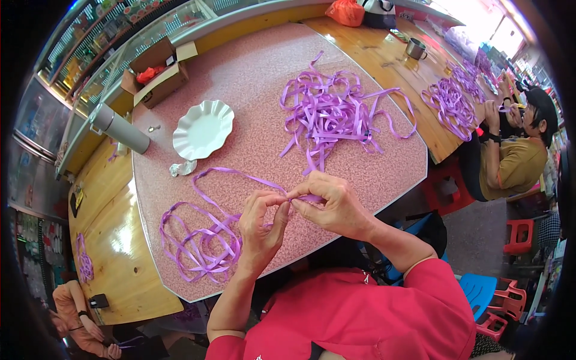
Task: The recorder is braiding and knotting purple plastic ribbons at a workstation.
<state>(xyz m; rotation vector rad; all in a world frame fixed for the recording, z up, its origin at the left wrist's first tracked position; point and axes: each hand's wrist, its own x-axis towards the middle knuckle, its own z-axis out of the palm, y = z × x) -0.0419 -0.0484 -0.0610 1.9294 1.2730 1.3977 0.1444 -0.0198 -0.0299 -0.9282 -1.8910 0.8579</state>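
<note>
Over the near part of the pink speckled tabletop (pixel 252 54), my left hand (pixel 264 225) and my right hand (pixel 333 204) meet fingertip to fingertip. Both pinch one purple ribbon (pixel 240 174) where the hands come together; the exact spot is covered by the fingers. From there the ribbon runs left in a loop toward a loose coil of purple ribbon (pixel 198 243) beside my left hand. A large tangled heap of purple ribbons (pixel 330 108) lies beyond my right hand, its lower strands reaching close to that hand.
A white scalloped plate (pixel 204 129), a crumpled foil piece (pixel 183 168), a grey bottle (pixel 120 129) and an opened cardboard box (pixel 159 84) stand at left. A metal mug (pixel 415 48) and more ribbon (pixel 450 105) are at far right. Two other people handle ribbon nearby.
</note>
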